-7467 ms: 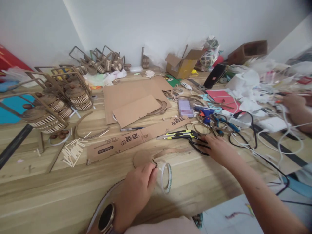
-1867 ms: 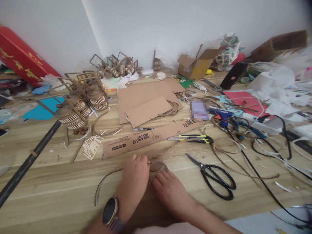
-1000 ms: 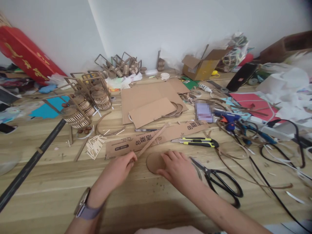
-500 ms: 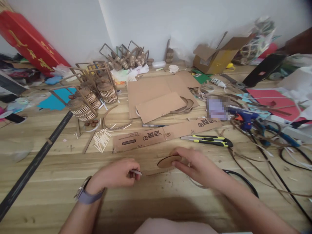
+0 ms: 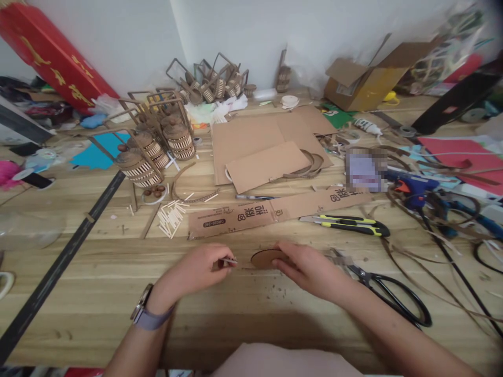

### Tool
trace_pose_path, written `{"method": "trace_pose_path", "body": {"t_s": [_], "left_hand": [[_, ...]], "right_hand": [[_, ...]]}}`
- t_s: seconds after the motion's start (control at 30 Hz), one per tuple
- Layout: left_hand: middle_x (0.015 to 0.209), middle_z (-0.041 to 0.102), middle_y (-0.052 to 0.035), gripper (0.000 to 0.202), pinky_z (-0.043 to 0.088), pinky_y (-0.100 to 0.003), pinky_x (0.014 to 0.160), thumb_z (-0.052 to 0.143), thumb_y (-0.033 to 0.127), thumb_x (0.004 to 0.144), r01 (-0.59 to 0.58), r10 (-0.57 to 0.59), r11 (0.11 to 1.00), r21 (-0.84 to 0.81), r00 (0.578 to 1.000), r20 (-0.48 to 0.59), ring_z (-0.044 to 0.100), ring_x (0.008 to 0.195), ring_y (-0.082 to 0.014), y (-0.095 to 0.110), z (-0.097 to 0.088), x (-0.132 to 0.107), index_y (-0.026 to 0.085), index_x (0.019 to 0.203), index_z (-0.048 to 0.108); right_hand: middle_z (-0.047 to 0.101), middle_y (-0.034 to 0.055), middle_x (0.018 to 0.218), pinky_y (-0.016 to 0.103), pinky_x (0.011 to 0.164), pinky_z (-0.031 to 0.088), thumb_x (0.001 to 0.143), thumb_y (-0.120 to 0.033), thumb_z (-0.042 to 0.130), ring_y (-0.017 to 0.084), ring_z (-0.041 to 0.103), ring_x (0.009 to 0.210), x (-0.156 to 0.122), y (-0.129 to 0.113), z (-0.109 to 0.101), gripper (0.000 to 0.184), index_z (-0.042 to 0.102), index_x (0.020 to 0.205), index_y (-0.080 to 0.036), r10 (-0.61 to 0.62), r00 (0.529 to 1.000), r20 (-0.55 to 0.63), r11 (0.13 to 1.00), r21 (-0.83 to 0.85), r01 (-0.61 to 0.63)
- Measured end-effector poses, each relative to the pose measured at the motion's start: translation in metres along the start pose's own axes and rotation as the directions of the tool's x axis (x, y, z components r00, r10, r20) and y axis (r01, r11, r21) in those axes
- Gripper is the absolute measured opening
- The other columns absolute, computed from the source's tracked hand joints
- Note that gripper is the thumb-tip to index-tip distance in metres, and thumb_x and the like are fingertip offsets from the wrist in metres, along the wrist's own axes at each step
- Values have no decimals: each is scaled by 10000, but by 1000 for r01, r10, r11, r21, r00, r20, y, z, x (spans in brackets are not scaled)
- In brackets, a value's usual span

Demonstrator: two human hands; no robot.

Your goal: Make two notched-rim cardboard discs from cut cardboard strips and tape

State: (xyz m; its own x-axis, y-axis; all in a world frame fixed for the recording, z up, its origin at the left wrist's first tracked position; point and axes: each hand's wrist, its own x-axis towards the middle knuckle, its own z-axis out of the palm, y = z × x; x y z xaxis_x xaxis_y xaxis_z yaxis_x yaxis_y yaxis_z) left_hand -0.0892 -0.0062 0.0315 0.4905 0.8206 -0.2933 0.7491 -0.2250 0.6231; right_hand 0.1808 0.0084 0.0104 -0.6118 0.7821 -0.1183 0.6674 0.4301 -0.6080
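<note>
My right hand (image 5: 304, 265) pinches a round cardboard disc (image 5: 260, 259) by its right edge, tilted just above the table. In my left hand (image 5: 204, 268) the fingers are closed on a thin flat piece (image 5: 228, 260), seen nearly edge-on; its kind is unclear. The two hands are a short way apart, with the disc between them. Small brown crumbs (image 5: 281, 290) lie on the wood below. Black-handled scissors (image 5: 393, 296) rest beside my right forearm, partly covered by it. Beyond the hands lies a printed cardboard strip (image 5: 255, 213).
A yellow-and-black utility knife (image 5: 349, 224) lies past my right hand. Small woven baskets (image 5: 139, 168) stand at left near pale sticks (image 5: 171, 217). Cardboard sheets (image 5: 251, 133) lie further back. A blue glue gun (image 5: 418, 188) and its cord are at right.
The view has shifted, bringing more of the scissors out from under my right arm. My hands are slightly closer together, each keeping its piece.
</note>
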Motion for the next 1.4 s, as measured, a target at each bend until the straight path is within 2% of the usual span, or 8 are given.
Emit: {"method": "trace_pose_path", "body": {"t_s": [0.2, 0.37, 0.5, 0.6, 0.77, 0.93, 1.17, 1.4], "left_hand": [[947, 714, -11, 157, 473, -278, 792, 541, 217, 872, -59, 49, 992, -112, 995, -90, 643, 871, -172, 12, -1, -1, 215, 955, 674], [916, 690, -18, 152, 469, -266, 763, 558, 209, 894, -153, 138, 983, -100, 980, -143, 628, 818, -156, 24, 7, 8, 206, 974, 687], [916, 687, -21, 144, 479, -264, 754, 567, 165, 872, -187, 165, 977, -105, 968, -191, 628, 813, -155, 32, 16, 17, 199, 960, 675], [927, 694, -24, 148, 498, -266, 766, 567, 149, 856, -176, 139, 972, -155, 964, -227, 639, 829, -158, 36, 21, 21, 198, 958, 663], [985, 704, -34, 270, 518, -296, 817, 590, 182, 851, -104, 43, 972, -210, 960, -278, 651, 879, -176, 37, 28, 22, 211, 1116, 633], [938, 672, -54, 192, 519, -273, 763, 560, 198, 871, -150, 69, 967, -207, 932, -355, 634, 836, -167, 38, 33, 20, 177, 1016, 684], [960, 657, -55, 183, 508, -237, 664, 558, 259, 884, -123, -2, 955, -269, 906, -424, 623, 804, -153, 34, 30, 14, 190, 983, 695], [1035, 740, -41, 182, 537, -296, 826, 561, 220, 893, -89, -17, 967, -239, 913, -408, 676, 937, -194, 38, 33, 15, 218, 1005, 704]], "right_hand": [[720, 70, 835, 279, 615, 419, 938, -196, 450, 210, 679, 735, 0, -1, 3, 95, 545, 941, -194, -23, 1000, 5, 995, -95, 24], [709, 55, 797, 267, 583, 376, 933, -180, 452, 201, 669, 700, 0, -1, 4, 78, 516, 896, -207, -29, 1000, 7, 993, -111, 29], [712, 52, 798, 265, 581, 363, 931, -163, 443, 207, 676, 710, 0, -2, 5, 88, 494, 878, -212, -34, 999, 12, 993, -111, 36], [709, 58, 805, 266, 583, 362, 930, -166, 445, 213, 676, 712, 0, -3, 5, 89, 489, 867, -211, -35, 999, 8, 993, -115, 36], [711, 67, 810, 268, 589, 368, 924, -165, 455, 221, 678, 718, 0, -4, 6, 85, 487, 860, -212, -36, 999, 2, 992, -121, 36], [709, 60, 795, 266, 582, 359, 918, -160, 466, 218, 674, 709, 0, -3, 6, 86, 489, 858, -218, -38, 999, -7, 991, -132, 37], [708, 49, 783, 257, 574, 353, 918, -160, 471, 192, 656, 676, -1, -4, 7, 88, 484, 857, -221, -36, 999, -32, 990, -140, 31], [714, 72, 797, 268, 574, 363, 922, -148, 457, 215, 675, 698, -2, -7, 6, 84, 495, 876, -207, -30, 1000, -9, 989, -146, 28]]}}
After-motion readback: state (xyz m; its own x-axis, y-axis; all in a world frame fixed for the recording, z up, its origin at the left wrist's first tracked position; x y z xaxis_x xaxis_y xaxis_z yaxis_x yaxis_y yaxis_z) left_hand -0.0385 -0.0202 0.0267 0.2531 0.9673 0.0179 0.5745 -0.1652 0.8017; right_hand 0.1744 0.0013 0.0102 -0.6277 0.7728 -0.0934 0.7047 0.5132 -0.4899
